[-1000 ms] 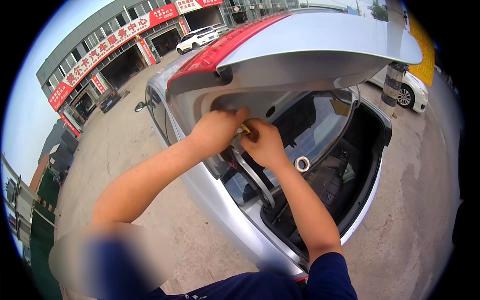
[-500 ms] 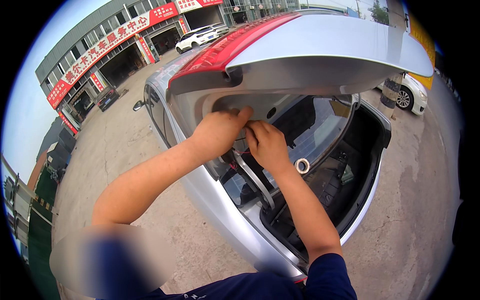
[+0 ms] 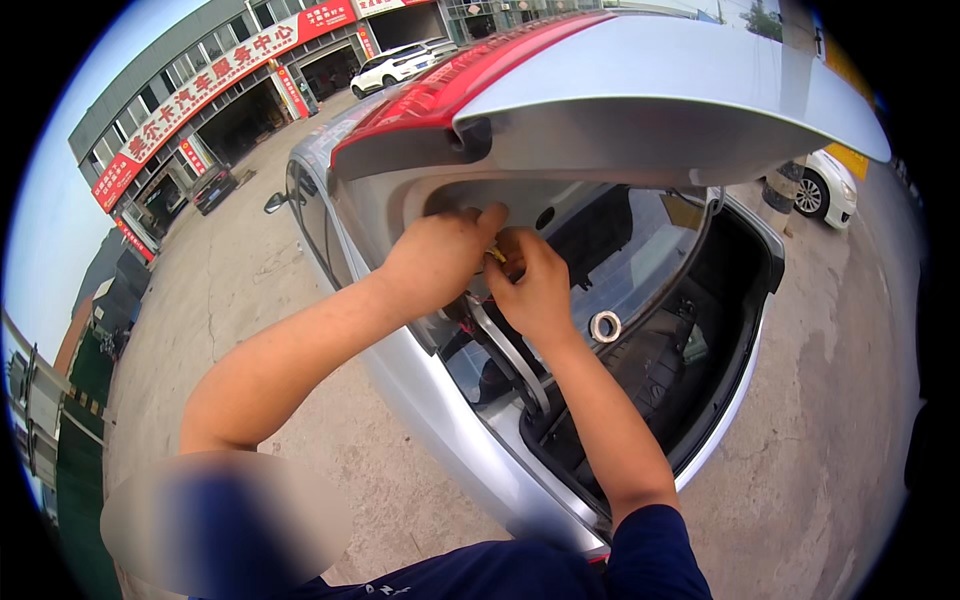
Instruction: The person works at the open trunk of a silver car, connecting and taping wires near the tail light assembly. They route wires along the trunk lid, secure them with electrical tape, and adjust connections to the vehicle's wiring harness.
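A silver car's trunk lid (image 3: pixel 640 75) stands raised in front of me, and both my hands are up at its inner panel (image 3: pixel 570 205). My left hand (image 3: pixel 440 258) is closed near an opening in that panel; what its fingers hold is hidden. Close beside it, my right hand (image 3: pixel 532 285) pinches a small yellow piece (image 3: pixel 497 254), too small to name exactly. Below the hands, a thin red wire (image 3: pixel 487 299) shows near the metal hinge arm (image 3: pixel 510 350). To the right of my right wrist is a roll of tape (image 3: pixel 605 326).
The open trunk (image 3: pixel 650 390) has a dark interior with a greenish object (image 3: pixel 695 345) inside. A striped post (image 3: pixel 783 185) and a white car (image 3: pixel 825 190) stand to the right. Across the concrete yard (image 3: pixel 250 330) are garage bays and parked cars.
My right hand has turned and its fingers have opened out slightly, bringing the yellow piece into sight. My left hand stays in nearly the same place. The view has shifted a little.
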Demonstrator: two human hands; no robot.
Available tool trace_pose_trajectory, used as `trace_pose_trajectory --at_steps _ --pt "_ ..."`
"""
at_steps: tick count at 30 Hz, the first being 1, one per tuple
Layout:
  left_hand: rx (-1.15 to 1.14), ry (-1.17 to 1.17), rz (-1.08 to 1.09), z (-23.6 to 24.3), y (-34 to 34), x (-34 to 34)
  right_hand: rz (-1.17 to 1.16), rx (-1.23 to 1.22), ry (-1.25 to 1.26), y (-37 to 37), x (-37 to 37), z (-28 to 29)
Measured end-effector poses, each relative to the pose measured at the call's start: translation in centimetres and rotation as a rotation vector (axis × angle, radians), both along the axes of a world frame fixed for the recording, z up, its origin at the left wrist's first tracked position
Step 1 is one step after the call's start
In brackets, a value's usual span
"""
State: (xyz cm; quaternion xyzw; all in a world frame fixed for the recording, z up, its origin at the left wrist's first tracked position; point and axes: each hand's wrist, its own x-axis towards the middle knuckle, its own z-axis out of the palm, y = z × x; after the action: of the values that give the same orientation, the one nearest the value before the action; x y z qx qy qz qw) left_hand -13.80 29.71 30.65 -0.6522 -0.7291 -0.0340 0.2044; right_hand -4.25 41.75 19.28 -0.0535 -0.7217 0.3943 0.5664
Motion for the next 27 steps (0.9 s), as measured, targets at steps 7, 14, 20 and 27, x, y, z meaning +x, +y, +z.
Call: trace_pose_trajectory --at_steps 7,14,20,27 --pt "-0.016 0.009 0.012 0.2 0.1 0.1 -0.121 0.216 0.040 0.8 -0.5 -1.0" --pt "0.036 0.012 -0.019 -0.2 0.0 -0.4 -0.064 0.009 0.092 -0.2 -1.2 0.1" --pt "0.041 -0.030 -0.085 -0.3 -0.1 -0.6 0.426 -0.699 0.058 0.8 -2.0 0.4" --pt "0.015 0.095 -0.164 -1.1 -0.7 -1.8 0.856 -1.012 -0.382 4.7 -2.4 1.0"
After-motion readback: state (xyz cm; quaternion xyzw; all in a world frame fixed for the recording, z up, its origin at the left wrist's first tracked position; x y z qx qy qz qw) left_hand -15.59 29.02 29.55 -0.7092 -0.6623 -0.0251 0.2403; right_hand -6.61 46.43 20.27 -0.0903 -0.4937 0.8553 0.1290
